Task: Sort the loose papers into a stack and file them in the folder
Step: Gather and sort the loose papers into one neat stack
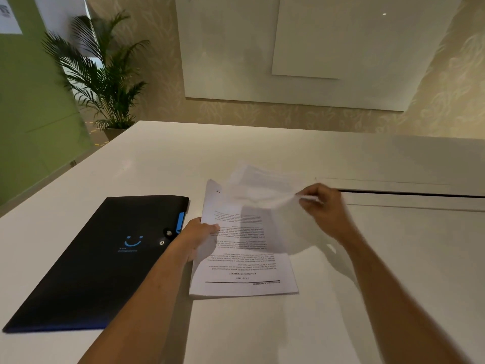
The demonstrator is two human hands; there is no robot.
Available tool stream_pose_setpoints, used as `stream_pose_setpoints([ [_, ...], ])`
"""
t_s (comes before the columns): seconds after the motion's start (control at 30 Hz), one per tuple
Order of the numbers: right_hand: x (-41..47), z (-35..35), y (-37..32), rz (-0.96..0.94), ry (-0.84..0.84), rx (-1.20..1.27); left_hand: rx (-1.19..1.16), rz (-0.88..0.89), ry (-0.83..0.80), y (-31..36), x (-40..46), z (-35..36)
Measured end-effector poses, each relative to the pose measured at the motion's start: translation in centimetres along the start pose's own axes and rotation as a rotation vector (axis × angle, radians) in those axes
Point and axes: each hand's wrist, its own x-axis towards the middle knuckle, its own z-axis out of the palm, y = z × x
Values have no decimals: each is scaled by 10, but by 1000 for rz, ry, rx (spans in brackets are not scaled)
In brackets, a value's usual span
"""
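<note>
A stack of printed papers (244, 274) lies on the white table, its text upside down to me. My left hand (199, 239) grips the stack's left edge, thumb on top. My right hand (324, 206) pinches a loose sheet (265, 187) by its right edge and holds it, blurred with motion, above the far half of the stack. A black folder (105, 261) with a blue smile mark and a snap button lies shut to the left of the stack, just beside my left forearm.
The white table (380, 298) stretches around the papers. A dark cable slot (409, 193) runs across it behind my right hand. A potted palm (105, 80) stands beyond the table's far left corner, and whiteboards hang on the wall behind.
</note>
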Motion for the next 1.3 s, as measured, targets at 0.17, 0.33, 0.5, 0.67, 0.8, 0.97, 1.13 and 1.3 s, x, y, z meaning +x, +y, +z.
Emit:
stream_pose_setpoints([
  [0.17, -33, 17, 13, 152, -369, 69, 21, -40, 4, 4, 0, -3],
  [0.33, -49, 24, 14, 224, -530, 101, -30, -160, 134, 9, 3, 1],
  [0.5, -57, 33, 19, 251, -513, 103, 111, 112, 26, -8, 5, -1],
  [0.67, -62, 46, 26, 307, -200, 92, 35, 274, -26, -12, -9, -1],
  [0.8, -45, 50, 25, 516, 23, 392, -192, 317, -140, -10, -27, 1],
  [0.97, -32, 53, -3, 376, -107, 522, 6, 491, -94, 17, -51, 1],
  [1.13, -21, 47, -39, 102, 126, 400, -114, 702, -57, 47, -72, 3],
  [1.3, -22, 40, -49, 11, 165, 355, -148, 851, 71, 57, -82, 6],
])
